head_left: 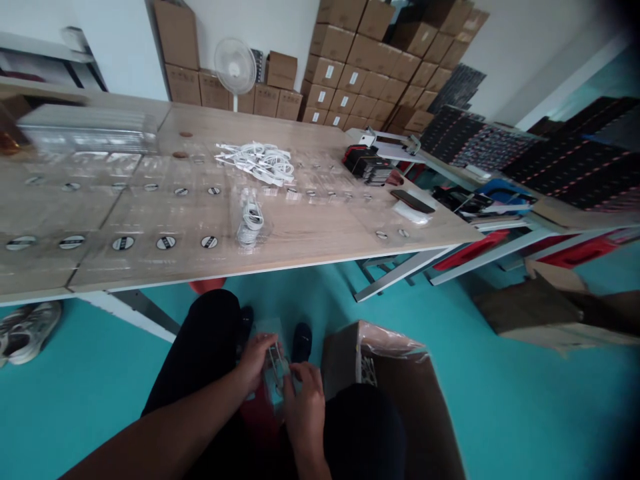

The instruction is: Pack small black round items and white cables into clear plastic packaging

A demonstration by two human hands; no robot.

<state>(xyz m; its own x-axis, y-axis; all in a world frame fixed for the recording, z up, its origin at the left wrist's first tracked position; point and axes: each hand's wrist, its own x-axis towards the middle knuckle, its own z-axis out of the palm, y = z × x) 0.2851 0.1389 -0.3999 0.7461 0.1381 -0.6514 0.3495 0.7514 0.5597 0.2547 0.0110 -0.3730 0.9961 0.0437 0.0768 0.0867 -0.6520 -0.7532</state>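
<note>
two hands closing on a clear plastic bag above the lap

the left hand (256, 362) and the right hand (306, 410) are both closed on a clear plastic bag (273, 350), held in front of the person's body and just above the lap. a thin pale cable (273, 365) shows inside it, though the fine detail is blurred. the left forearm (170, 433) reaches in from the near left, angled up toward the middle, with the fingers wrapped over the bag's left side. the right forearm rises almost straight from the near edge, its hand bent over the bag's lower right part, fingers curled in and pinching. the hands nearly touch. dark trousers (205, 333) cover the knees, and a dark shoe (302, 341) sits on the teal floor (75, 393) between them. a cardboard box (400, 413) lined with clear film stands at near right, and a pair of grey sneakers (25, 331) lies at near left. farther off, a long wood-topped table (310, 230) carries rows of clear bags with round labels, a bagged white cable coil (250, 223), a loose heap of white cables (256, 162) and a black phone (413, 201). a white fan (235, 67) and stacked cartons (370, 67) stand at the far end
</note>
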